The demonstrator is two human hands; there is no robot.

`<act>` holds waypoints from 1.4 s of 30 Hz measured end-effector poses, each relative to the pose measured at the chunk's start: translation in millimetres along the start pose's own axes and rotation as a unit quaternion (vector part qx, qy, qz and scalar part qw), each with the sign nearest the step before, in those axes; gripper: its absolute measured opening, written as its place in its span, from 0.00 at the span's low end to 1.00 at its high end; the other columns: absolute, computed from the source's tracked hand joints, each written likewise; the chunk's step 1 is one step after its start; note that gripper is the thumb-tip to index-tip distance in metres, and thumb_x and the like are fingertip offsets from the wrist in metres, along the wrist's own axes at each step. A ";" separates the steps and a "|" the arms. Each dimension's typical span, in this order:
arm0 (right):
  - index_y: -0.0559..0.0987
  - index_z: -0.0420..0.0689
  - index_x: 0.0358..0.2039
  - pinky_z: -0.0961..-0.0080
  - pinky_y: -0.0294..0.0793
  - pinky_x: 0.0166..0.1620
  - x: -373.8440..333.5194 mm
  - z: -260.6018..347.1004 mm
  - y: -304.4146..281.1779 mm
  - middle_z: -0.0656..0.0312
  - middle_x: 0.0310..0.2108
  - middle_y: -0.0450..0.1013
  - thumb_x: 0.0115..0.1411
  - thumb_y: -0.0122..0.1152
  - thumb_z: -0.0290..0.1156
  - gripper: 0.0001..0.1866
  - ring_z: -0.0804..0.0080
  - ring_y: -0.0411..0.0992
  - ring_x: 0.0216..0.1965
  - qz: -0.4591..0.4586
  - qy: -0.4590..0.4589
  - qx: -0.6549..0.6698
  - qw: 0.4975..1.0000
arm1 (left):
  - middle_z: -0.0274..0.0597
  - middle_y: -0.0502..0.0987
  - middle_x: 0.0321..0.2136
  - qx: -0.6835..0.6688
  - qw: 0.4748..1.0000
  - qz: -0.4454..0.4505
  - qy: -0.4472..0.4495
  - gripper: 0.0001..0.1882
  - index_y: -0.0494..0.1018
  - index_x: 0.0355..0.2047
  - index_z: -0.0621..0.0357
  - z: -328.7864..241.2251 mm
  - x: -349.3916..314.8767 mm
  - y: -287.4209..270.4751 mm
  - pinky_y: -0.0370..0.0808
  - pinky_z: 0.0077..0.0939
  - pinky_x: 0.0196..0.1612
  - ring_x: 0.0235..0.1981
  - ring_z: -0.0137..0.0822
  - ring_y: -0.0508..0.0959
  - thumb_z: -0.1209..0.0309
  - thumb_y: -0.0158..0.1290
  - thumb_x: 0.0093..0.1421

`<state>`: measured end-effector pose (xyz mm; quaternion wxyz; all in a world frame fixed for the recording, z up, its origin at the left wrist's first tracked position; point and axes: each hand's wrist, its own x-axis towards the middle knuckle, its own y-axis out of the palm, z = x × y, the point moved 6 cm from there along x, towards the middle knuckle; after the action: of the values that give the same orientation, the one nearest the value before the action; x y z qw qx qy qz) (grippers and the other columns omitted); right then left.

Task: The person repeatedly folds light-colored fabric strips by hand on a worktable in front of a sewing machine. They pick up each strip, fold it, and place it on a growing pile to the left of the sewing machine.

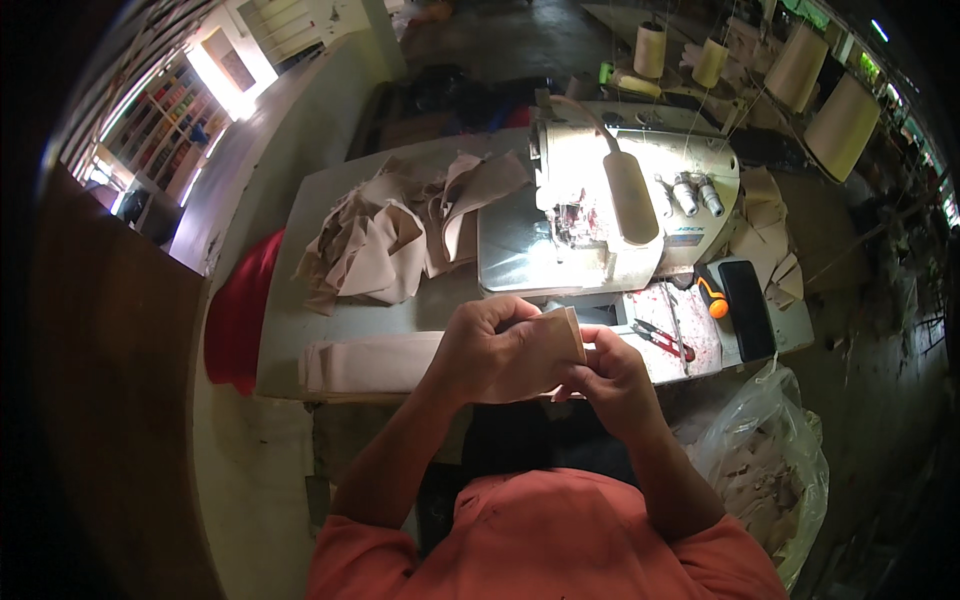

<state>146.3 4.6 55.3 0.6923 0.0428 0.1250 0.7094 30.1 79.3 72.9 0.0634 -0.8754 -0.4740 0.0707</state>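
Between my two hands, just off the table's front edge, is a folded piece of beige fabric. My left hand grips it from the left, with the thumb over its top. On the right edge, my right hand pinches the cloth between thumb and fingers. A flat stack of beige fabric lies on the table left of my left hand, partly behind my forearm. Beyond my hands stands a lit overlock sewing machine. Red-handled thread snips lie right of my right hand.
A crumpled heap of beige fabric covers the table's left part. On the right lie a dark phone and an orange round item. A clear plastic bag of scraps stands at lower right. Thread cones rise behind the machine.
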 end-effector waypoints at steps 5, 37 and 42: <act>0.61 0.32 0.43 0.84 0.71 0.28 19.9 -2.2 -9.9 0.55 0.29 0.69 0.52 0.47 0.18 0.17 0.78 0.70 0.26 -0.002 -0.023 0.056 0.998 | 0.31 0.70 0.16 0.047 0.997 -0.055 -0.011 0.07 0.70 0.22 0.64 -15.1 18.9 0.7 0.65 0.14 0.22 0.19 0.18 0.66 0.73 0.54 0.48; 0.66 0.34 0.41 0.86 0.68 0.30 38.1 -31.1 -47.9 0.55 0.28 0.71 0.57 0.43 0.23 0.12 0.80 0.68 0.25 -0.102 -0.037 0.083 0.991 | 0.50 0.70 0.33 0.484 0.856 0.018 0.183 0.12 0.67 0.32 0.65 32.5 120.7 -21.8 0.66 0.32 0.44 0.36 0.43 0.71 0.76 0.47 0.44; 0.67 0.35 0.39 0.86 0.67 0.29 9.6 -34.3 -52.2 0.55 0.28 0.71 0.57 0.42 0.25 0.11 0.79 0.69 0.25 -0.123 -0.027 0.038 0.991 | 0.50 0.70 0.31 0.549 0.632 -0.099 0.538 0.08 0.69 0.29 0.61 -10.3 139.3 -33.8 0.66 0.34 0.41 0.34 0.45 0.70 0.74 0.49 0.47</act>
<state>188.7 10.5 8.8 0.7750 0.0730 0.1373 0.6125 79.5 214.0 80.2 0.7827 -0.5092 -0.3133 -0.1727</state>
